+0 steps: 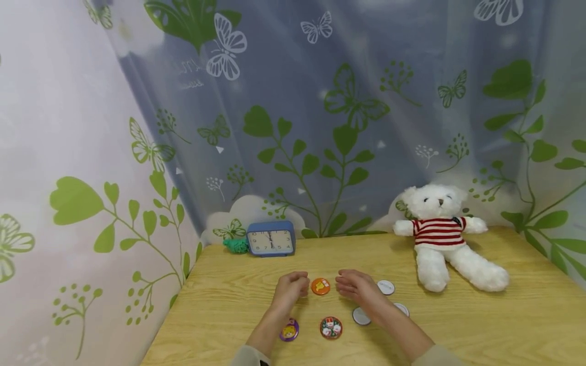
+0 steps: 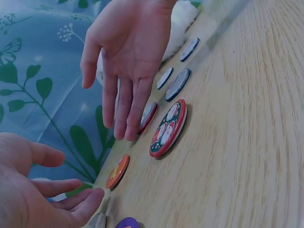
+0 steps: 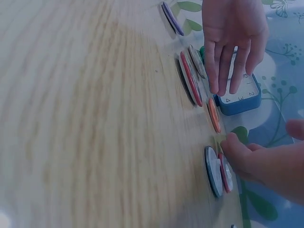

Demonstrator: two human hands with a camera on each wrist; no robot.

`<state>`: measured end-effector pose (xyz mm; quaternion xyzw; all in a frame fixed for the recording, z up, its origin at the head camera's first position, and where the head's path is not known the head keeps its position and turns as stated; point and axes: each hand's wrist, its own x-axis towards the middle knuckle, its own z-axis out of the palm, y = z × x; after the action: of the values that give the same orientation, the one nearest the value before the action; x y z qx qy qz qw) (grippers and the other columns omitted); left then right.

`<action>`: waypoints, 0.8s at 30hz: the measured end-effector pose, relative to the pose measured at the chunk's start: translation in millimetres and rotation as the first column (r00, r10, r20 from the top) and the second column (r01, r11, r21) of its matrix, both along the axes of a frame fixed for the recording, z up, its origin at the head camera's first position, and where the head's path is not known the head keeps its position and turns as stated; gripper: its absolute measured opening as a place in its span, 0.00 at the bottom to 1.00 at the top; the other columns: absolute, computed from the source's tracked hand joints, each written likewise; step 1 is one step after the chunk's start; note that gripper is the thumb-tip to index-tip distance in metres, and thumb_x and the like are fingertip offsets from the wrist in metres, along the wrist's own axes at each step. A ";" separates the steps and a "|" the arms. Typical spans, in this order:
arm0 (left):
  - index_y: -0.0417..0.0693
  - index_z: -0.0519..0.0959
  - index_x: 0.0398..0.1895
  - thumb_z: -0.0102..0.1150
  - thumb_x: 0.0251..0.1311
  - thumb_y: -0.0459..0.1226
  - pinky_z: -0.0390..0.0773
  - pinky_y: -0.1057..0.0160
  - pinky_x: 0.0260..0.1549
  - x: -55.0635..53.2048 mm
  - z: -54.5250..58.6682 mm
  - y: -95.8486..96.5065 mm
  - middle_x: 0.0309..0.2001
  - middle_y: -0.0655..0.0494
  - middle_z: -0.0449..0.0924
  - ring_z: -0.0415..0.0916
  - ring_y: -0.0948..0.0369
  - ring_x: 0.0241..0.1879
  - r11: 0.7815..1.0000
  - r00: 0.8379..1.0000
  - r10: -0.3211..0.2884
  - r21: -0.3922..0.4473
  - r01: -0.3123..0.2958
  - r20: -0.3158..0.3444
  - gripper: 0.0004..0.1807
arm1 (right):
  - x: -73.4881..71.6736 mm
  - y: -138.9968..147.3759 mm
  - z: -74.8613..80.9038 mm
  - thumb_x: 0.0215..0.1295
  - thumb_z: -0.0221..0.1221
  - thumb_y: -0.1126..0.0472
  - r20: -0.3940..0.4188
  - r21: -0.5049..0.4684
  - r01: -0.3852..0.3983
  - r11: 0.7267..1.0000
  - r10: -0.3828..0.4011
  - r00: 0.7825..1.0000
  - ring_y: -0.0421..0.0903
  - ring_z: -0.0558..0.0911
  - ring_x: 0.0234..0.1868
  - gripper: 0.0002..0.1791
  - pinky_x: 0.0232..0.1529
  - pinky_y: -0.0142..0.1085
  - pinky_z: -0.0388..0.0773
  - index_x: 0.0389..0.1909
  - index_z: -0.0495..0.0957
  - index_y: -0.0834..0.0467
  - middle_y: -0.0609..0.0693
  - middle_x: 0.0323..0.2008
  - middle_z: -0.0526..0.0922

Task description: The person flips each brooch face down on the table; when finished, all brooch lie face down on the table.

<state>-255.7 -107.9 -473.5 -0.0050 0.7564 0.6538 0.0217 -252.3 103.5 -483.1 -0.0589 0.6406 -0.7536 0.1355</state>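
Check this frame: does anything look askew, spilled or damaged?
Nothing looks spilled or damaged. One mild oddity: the pale badges by the right hand seem face down, whereas the orange badge shows its picture.

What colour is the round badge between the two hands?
The round badge is mainly orange, clearest in the head view.

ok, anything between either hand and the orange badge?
Nothing visible. In the head view, only tabletop shows between the orange badge and the left hand on one side, the right hand on the other. The nearest white badge lies beyond the right hand, outside that gap.
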 end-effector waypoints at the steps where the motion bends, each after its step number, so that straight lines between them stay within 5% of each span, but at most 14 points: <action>1: 0.22 0.73 0.62 0.53 0.69 0.31 0.85 0.50 0.54 -0.3 -0.9 0.0 0.53 0.29 0.80 0.81 0.42 0.49 1.000 1.000 0.000 0.002 0.000 0.005 0.23 | -0.4 -1.0 -0.1 0.83 0.40 0.59 0.003 -0.002 -0.008 1.000 0.008 1.000 0.72 0.63 0.74 0.32 0.76 0.54 0.65 0.74 0.51 0.80 0.80 0.72 0.59; 9: 0.22 0.72 0.64 0.53 0.72 0.33 0.84 0.50 0.57 -0.7 -4.7 3.7 0.56 0.32 0.78 0.78 0.41 0.56 1.000 0.999 -0.004 0.006 0.004 0.054 0.24 | -2.0 -9.7 4.4 0.83 0.42 0.59 0.026 -0.016 -0.017 1.000 0.018 1.000 0.74 0.58 0.75 0.34 0.78 0.57 0.59 0.74 0.48 0.81 0.82 0.73 0.54; 24: 0.21 0.75 0.59 0.55 0.68 0.31 0.85 0.51 0.53 1.3 -7.1 12.9 0.57 0.34 0.79 0.80 0.48 0.49 0.997 1.000 -0.001 -0.071 0.003 0.024 0.22 | -3.1 -18.2 -1.6 0.81 0.47 0.56 0.076 -0.050 0.008 0.999 -0.004 0.997 0.70 0.68 0.71 0.33 0.72 0.54 0.71 0.73 0.57 0.78 0.80 0.71 0.60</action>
<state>-254.4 -95.0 -480.6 -0.0129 0.7788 0.6264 0.0313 -255.4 85.3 -484.7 -0.0317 0.6160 -0.7716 0.1558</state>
